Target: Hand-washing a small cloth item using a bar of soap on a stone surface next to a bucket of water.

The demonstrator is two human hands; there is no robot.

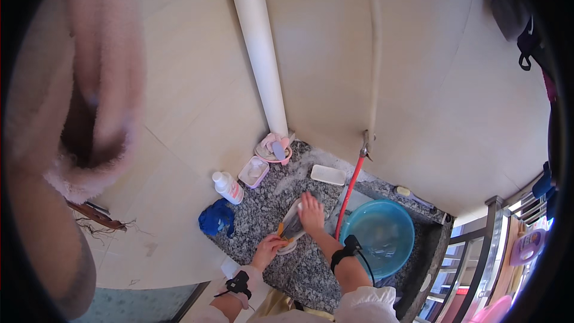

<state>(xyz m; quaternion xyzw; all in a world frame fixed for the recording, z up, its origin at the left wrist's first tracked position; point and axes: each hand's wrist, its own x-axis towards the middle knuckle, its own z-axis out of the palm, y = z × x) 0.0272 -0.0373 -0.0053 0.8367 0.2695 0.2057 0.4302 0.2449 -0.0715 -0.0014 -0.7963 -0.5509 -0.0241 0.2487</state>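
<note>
A grey shoe (pixel 293 226) with a white sole and orange trim lies on the speckled granite counter (pixel 309 273). At its heel end, my left hand (pixel 267 250) grips the shoe by the orange-trimmed opening. My right hand (pixel 311 215) rests over the toe end, fingers stretched forward. Something small and white shows beside its thumb; whether that is soap or part of the shoe is unclear. Just right of my right forearm, a blue plastic basin (pixel 379 237) holds cloudy water in a stone sink (pixel 419 251).
A red hose (pixel 350 195) runs from the wall tap (pixel 366 143) down beside the basin. Around the counter are a white dish (pixel 328 175), a scrub brush (pixel 413 196), a white bottle (pixel 228 187), a soap box (pixel 254 172), a pink basket (pixel 274 148) and a blue cloth (pixel 217 217).
</note>
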